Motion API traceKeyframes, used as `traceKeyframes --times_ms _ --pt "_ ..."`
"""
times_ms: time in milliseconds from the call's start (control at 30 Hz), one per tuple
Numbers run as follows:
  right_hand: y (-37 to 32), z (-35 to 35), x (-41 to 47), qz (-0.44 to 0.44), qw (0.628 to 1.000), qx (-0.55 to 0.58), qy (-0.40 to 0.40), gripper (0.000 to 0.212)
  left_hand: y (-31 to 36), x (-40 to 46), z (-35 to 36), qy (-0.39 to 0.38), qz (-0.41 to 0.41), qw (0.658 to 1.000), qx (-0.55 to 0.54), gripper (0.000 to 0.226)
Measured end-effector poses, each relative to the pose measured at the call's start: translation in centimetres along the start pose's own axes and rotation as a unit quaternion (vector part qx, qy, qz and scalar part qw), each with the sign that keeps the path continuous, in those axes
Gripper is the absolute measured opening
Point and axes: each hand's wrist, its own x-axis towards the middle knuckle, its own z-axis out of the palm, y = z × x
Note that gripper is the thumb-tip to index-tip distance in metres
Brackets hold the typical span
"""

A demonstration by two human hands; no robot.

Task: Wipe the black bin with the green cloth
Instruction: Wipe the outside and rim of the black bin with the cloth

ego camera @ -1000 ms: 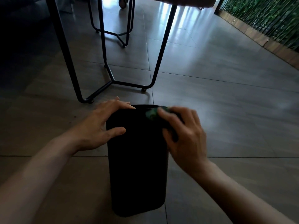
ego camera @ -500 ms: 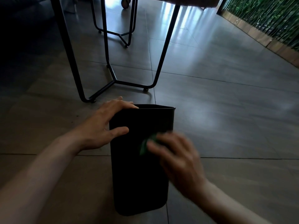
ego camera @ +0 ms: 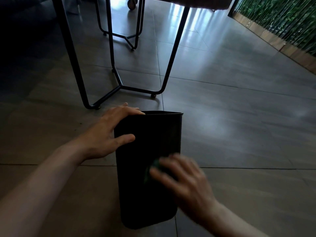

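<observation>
Presently the black bin [ego camera: 147,168] stands upright on the tiled floor [ego camera: 239,134], just in front of the black metal table legs [ego camera: 119,86]. Left hand [ego camera: 106,132] steadies the bin at its upper left corner: fingers lie over the rim, thumb spread flat across the near wall. Right hand [ego camera: 184,180], motion-blurred, presses the green cloth [ego camera: 154,165] against the near wall about midway down; fingers appear extended over the cloth, though the blur leaves the exact grip uncertain.
</observation>
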Motion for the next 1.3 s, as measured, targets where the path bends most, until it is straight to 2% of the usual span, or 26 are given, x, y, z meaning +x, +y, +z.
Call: traceKeyframes --times_ms 67,133,200,367,433,467,533,600,667,733,867,1000,1067,1200,1300 --pt "2.1 -0.8 3.8 0.119 0.991 0.007 0.068 0.033 0.0 0.0 0.0 -0.002 0.003 1.0 0.001 0.06" --pt "3.1 -0.8 6.6 0.189 0.975 0.0 0.115 0.038 0.0 0.1 -0.1 -0.003 0.001 1.0 0.0 0.06" --pt "2.1 0.0 6.6 0.179 0.977 -0.003 0.113 0.04 -0.1 0.1 -0.1 0.001 0.001 1.0 0.005 0.06" --pt "-2.5 1.7 -0.9 -0.032 0.999 -0.02 0.012 0.026 -0.2 0.1 0.0 -0.003 0.004 1.0 0.001 0.061" --pt "-2.1 1.3 -1.9 -0.061 0.998 -0.02 -0.017 0.027 -0.1 0.1 0.1 -0.006 0.009 1.0 -0.001 0.06" --pt "-1.4 0.9 -1.5 -0.043 0.999 -0.012 -0.02 0.029 -0.2 0.1 0.1 -0.004 0.008 1.0 -0.004 0.061" --pt "0.5 0.2 0.7 0.056 0.998 0.009 0.015 0.032 -0.3 0.0 -0.1 0.0 0.003 1.0 -0.005 0.061" --pt "2.6 -0.7 3.8 0.184 0.979 0.023 0.082 0.04 -0.3 0.0 -0.1 -0.004 0.004 1.0 -0.001 0.061" --pt "3.4 -0.9 6.4 0.258 0.956 0.03 0.137 0.044 -0.3 0.1 0.0 -0.008 0.008 1.0 -0.003 0.06" --pt "2.6 -0.3 6.9 0.248 0.959 0.036 0.134 0.045 -0.3 0.1 -0.1 -0.005 0.006 1.0 -0.003 0.058" --pt "-1.0 1.3 2.0 0.12 0.991 0.024 0.055 0.03 -0.4 0.1 -0.1 0.003 0.002 1.0 0.001 0.059" --pt "-2.6 1.0 -1.7 0.029 1.0 0.01 -0.003 0.025 -0.2 0.2 0.2 0.0 0.014 1.0 0.004 0.058" --pt "-1.4 0.1 -0.6 0.057 0.998 0.021 0.002 0.028 -0.3 0.2 0.1 0.004 0.013 1.0 0.002 0.059" --pt "2.5 -1.4 4.9 0.202 0.975 0.031 0.083 0.036 -0.4 0.3 0.1 0.001 0.015 1.0 0.003 0.059" --pt "2.3 -0.7 6.6 0.203 0.974 0.019 0.096 0.039 -0.5 0.3 0.0 0.004 0.013 1.0 0.0 0.059"
